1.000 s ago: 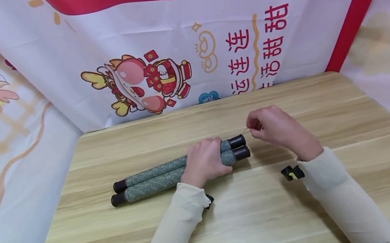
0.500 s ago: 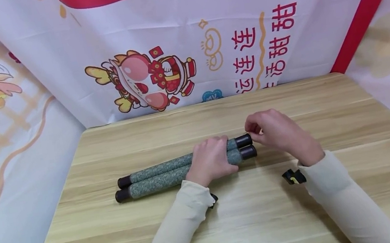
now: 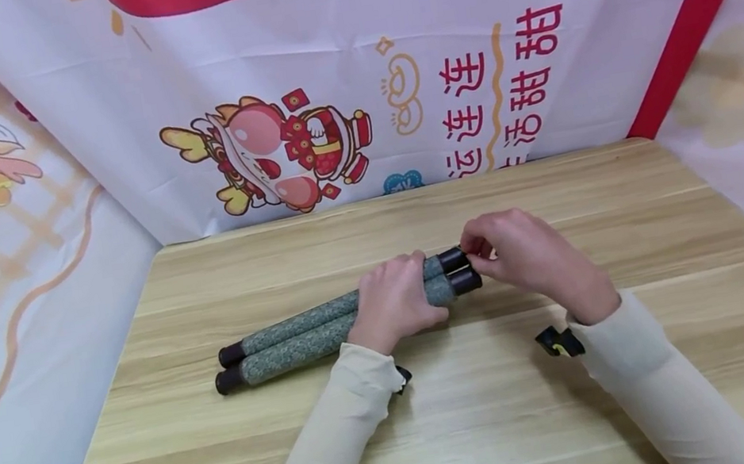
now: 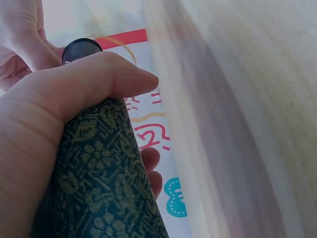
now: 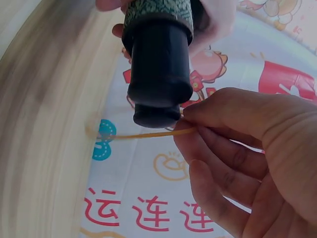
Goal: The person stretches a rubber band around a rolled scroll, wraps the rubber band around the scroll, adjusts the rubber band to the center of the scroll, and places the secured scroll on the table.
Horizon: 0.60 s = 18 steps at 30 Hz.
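Note:
A scroll (image 3: 302, 346), rolled into two side-by-side rolls of green patterned cloth, lies slanted over the table. Dark knobs (image 3: 466, 279) cap its ends. My left hand (image 3: 393, 301) grips both rolls near the right end; the left wrist view has its thumb across the patterned cloth (image 4: 99, 158). Between thumb and forefinger, my right hand (image 3: 519, 250) pinches a thin orange rubber band (image 5: 153, 135). In the right wrist view the band stretches out just past the knob ends, and the right fingertips are right at the knobs.
The wood-grain table (image 3: 485, 407) reaches back to a white cloth backdrop (image 3: 313, 32) with red print and cartoon figures. More printed cloth (image 3: 108, 303) hangs at the left side. A small black device (image 3: 560, 342) sits at the right wrist.
My right hand has moved left with the rubber band, from a small gap off the knobs to right against them. The scroll's right end has tilted up slightly in my left hand's grip.

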Tool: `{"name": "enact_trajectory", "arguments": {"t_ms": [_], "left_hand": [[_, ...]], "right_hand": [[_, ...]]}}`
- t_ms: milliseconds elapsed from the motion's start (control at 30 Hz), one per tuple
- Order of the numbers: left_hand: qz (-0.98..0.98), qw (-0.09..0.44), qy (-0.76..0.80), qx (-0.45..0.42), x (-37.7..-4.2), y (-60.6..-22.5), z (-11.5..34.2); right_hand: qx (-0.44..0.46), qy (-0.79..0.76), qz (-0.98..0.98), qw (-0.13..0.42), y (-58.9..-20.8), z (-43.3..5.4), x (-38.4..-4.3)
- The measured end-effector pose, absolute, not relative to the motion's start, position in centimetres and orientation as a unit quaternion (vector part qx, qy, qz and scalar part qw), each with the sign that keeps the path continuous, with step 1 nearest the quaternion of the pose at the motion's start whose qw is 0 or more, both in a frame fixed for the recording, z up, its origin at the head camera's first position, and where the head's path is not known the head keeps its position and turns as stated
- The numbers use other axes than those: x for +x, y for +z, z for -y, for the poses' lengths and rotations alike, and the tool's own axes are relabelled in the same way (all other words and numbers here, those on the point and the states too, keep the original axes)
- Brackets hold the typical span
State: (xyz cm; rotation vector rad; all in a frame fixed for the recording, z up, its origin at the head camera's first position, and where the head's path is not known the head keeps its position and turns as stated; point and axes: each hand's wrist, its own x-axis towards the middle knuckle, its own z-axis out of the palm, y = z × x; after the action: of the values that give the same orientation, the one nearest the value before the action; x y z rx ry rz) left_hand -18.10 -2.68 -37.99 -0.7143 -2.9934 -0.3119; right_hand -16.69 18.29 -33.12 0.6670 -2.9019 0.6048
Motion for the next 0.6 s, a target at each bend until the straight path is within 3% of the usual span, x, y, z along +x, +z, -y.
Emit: {"name": "enact_trajectory", "arguments": {"t_ms": [600], "left_hand": [[0.972,0.048,-0.125,-0.191,-18.5,-37.0,3.8]], "right_hand": [[0.236,0.227,0.941,0.08,-32.4,-17.7,-15.6]]}}
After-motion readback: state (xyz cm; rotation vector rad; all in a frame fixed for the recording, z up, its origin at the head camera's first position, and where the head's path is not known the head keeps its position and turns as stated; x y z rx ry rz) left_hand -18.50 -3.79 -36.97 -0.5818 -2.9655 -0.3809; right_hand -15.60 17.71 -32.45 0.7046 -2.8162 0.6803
